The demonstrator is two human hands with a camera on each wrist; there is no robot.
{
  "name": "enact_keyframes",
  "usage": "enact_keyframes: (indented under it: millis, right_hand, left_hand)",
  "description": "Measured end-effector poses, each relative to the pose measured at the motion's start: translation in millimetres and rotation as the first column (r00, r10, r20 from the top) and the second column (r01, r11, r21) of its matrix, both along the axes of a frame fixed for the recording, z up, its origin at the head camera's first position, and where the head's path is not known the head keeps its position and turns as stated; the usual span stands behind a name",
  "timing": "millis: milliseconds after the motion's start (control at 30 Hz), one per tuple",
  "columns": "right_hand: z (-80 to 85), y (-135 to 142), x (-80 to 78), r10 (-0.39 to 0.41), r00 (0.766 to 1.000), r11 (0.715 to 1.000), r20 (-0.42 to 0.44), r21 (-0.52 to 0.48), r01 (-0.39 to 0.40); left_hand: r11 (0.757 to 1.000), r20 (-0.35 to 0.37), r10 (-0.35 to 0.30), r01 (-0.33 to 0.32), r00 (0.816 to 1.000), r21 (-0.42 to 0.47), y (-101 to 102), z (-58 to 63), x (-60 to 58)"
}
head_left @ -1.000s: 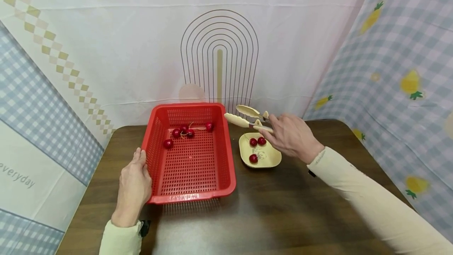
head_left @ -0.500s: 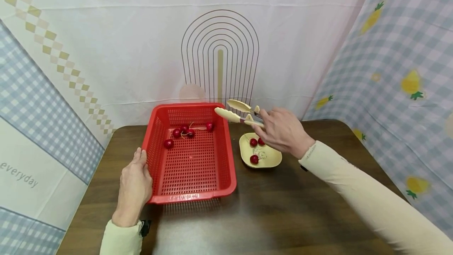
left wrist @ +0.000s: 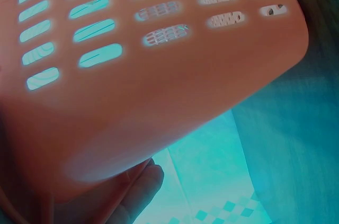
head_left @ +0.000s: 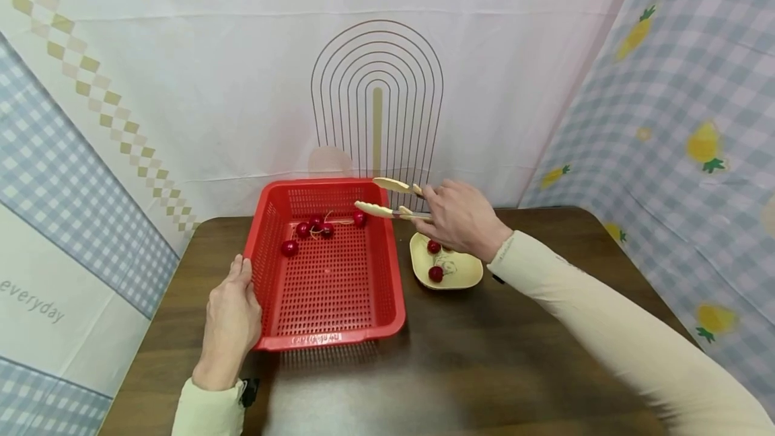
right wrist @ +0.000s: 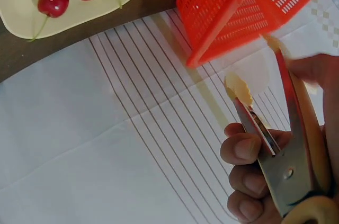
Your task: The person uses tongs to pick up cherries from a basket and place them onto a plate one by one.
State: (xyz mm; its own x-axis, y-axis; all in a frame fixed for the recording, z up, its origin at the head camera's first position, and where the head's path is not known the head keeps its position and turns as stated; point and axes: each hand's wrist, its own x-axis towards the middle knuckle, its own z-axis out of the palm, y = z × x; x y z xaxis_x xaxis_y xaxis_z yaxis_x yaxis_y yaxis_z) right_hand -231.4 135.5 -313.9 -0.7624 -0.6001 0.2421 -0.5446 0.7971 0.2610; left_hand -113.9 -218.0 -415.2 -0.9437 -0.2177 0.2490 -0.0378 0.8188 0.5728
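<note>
My left hand (head_left: 232, 315) grips the left rim of a red perforated plastic basket (head_left: 396, 295); in the left wrist view a finger (left wrist: 145, 189) shows beneath the rim. Inside the basket several red cherries (head_left: 290, 248) lie toward the back. My right hand (head_left: 463, 217) holds cream-tipped tongs (right wrist: 288, 173), arms spread with nothing between the tips. The tongs' tips reach over the basket's back right corner, near a cherry (head_left: 360, 219). Below the right hand a pale yellow dish (head_left: 466, 274) holds cherries (head_left: 435, 274), partly covered by the hand in the head view.
Basket and dish are side by side on a dark wooden table (head_left: 484, 369). A printed cloth (head_left: 242, 86) hangs right behind the table's back edge, with a checked one (head_left: 654, 221) along the right side.
The right hand has moved left with the tongs, from above the dish to over the basket's right rim. The left hand, basket and cherries have stayed in place.
</note>
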Motion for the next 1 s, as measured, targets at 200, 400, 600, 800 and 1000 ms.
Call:
enact_keyframes:
  millis: [200, 400, 600, 800, 1000]
  right_hand:
    - [6.1, -16, -4.9, 0.011, 1.000, 0.996, -0.013, 0.087, -0.010]
    - [6.6, -32, -12.1, 0.001, 1.000, 0.988, 0.004, 0.154, -0.002]
    - [1.7, -45, -22.1, -0.073, 0.994, 0.976, 0.076, 0.208, 0.056]
    - [-2.1, -53, -26.3, -0.087, 0.992, 0.964, 0.096, 0.258, 0.060]
    - [-5.1, -64, -27.6, -0.057, 0.995, 0.968, 0.082, 0.249, 0.035]
  left_hand:
    - [1.000, 0.005, 0.007, -0.007, 1.000, -0.002, 0, 1.7, 0.7]
    - [1.000, 0.011, 0.008, -0.008, 1.000, -0.002, 0, 2.4, 1.1]
    - [1.000, -0.019, 0.002, -0.002, 1.000, -0.005, 0, 1.9, 0.6]
    - [1.000, -0.006, -0.003, 0.003, 1.000, -0.003, 0, 1.2, 1.3]
    - [1.000, -0.016, -0.007, 0.007, 1.000, -0.009, 1, 1.4, 1.0]
